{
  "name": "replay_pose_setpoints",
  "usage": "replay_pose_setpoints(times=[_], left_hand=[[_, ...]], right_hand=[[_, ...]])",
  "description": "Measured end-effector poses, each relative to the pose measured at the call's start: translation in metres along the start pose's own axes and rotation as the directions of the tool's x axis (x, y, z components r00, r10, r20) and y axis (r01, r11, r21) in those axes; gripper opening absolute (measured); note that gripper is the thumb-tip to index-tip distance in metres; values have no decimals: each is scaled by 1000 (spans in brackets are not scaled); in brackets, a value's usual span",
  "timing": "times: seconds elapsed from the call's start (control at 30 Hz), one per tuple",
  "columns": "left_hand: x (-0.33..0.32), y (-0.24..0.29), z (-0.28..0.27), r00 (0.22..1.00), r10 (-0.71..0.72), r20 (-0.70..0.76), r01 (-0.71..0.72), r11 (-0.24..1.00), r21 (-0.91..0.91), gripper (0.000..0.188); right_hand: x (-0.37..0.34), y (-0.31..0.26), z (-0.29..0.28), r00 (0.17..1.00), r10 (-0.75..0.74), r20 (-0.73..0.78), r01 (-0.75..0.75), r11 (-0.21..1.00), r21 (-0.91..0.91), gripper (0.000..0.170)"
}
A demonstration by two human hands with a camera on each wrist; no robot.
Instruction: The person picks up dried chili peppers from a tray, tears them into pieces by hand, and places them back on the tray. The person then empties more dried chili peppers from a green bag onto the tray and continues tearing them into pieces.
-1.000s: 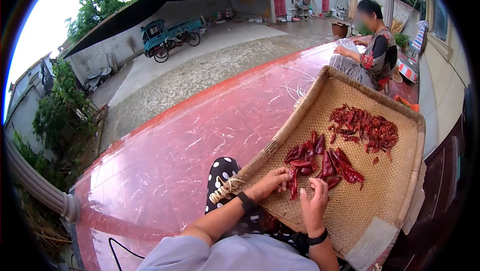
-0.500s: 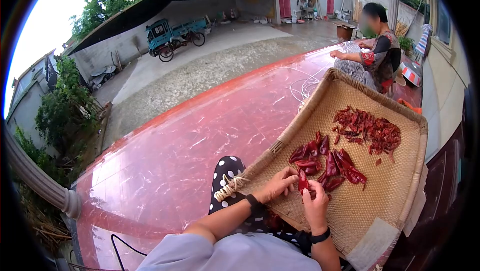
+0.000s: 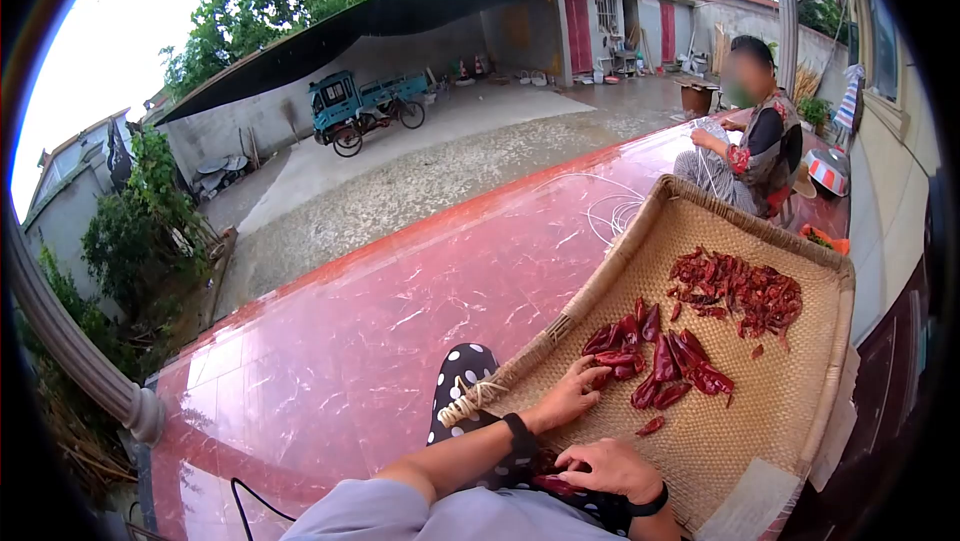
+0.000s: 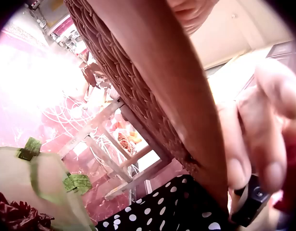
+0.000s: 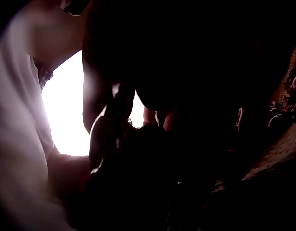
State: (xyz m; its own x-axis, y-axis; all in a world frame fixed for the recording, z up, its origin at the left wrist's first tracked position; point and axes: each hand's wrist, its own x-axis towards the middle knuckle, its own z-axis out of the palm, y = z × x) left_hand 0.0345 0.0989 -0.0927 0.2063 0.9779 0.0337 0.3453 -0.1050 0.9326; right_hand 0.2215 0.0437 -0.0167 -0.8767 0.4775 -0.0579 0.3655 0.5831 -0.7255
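Observation:
Inside a woven tray (image 3: 575,421) lies a group of glossy dried red chilies (image 3: 664,361). My left hand (image 3: 562,399) reaches in from the near side, loosely spread fingertips right at the nearest chili. In the left wrist view its fingers (image 4: 261,139) are bent loosely. Drawn back to the tray's near edge, my right hand (image 3: 618,469) is over the lap with fingers bent downward. Something red (image 3: 553,485) shows just below its fingertips; the right wrist view is very dark, and I cannot tell whether the hand holds it. A single chili (image 3: 651,426) lies apart on the tray.
Smaller, crumpled red chili pieces (image 3: 740,291) fill the tray's far part. A pale bag with green handles (image 4: 32,166) has dark red chilies (image 4: 18,216) in it. Beyond the tray a seated person (image 3: 765,131) works by coiled white strands (image 3: 615,213).
Half a second ago both hands were together at one chili. My right hand has since moved back toward my lap; my left has reached forward to the chili group. The view has tilted up.

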Motion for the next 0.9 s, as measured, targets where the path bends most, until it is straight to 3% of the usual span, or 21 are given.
replay_pose_setpoints(times=[0.03,0.1,0.13,0.2,0.3,0.33,0.43,0.47,0.5,0.6,0.63,0.7,0.77,0.9], left_hand=[[-1,13,-4,996,-84,44,86,995,-57,57],[5,-9,5,994,102,-33,-97,986,139,57],[7,-6,6,998,63,-16,-59,980,189,57],[13,-18,11,981,189,-30,-168,923,346,65],[10,-11,16,993,119,15,-114,901,419,74],[8,-3,14,986,165,-2,-149,890,431,74],[11,12,18,997,82,-8,-67,862,503,81],[12,16,18,997,71,9,-64,839,540,80],[13,17,19,998,63,25,-66,813,578,78],[15,11,24,999,30,24,-39,815,578,68],[16,1,27,995,98,-2,-81,838,540,63],[18,-10,26,970,233,-66,-175,865,470,54],[14,-4,24,974,207,-96,-151,901,407,44],[9,-11,24,962,239,-135,-188,932,310,38]], right_hand=[[-4,-3,1,1000,13,-5,-13,1000,21,31],[-3,-4,1,999,12,-38,-11,999,43,31],[-1,6,4,1000,-30,-2,30,1000,-1,33],[2,14,4,999,-35,36,34,999,33,36],[2,18,12,999,-49,-21,49,999,17,36],[2,19,12,999,49,8,-49,994,95,33],[0,9,12,974,106,-198,-60,973,224,23],[1,9,11,958,92,-272,-48,985,166,21],[1,10,11,936,70,-345,-37,994,103,19],[1,17,6,872,136,-470,-74,986,148,15],[-1,18,3,848,165,-503,-96,982,160,15],[2,31,2,754,183,-631,-65,977,205,16],[2,41,2,643,272,-716,-85,954,286,18],[5,59,3,503,126,-855,-318,947,-48,40]])
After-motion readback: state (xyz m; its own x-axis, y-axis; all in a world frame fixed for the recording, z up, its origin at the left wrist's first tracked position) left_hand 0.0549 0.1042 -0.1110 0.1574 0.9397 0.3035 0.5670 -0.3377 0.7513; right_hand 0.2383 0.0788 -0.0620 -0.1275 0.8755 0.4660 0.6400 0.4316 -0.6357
